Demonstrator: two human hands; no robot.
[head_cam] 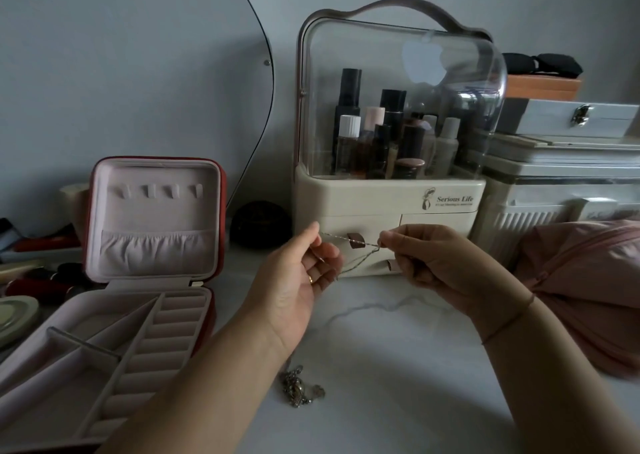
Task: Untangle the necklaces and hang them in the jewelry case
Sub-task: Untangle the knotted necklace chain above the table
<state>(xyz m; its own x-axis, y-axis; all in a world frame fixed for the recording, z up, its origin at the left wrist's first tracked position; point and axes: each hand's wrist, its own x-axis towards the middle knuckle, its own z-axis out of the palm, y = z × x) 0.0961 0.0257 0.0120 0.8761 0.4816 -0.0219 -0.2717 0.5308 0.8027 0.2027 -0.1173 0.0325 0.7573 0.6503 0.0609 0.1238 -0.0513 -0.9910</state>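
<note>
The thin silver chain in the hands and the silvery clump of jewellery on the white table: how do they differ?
The thin silver chain is pinched aloft between the left hand and right hand; the silvery clump lies on the white table. The chain is fine and drawn out; the clump is chunkier and bunched. Both look metallic.

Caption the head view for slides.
Left hand and right hand pinch a thin silver chain necklace beside the open red pink-lined jewelry case; tangled silver necklaces lie nearby.
</note>
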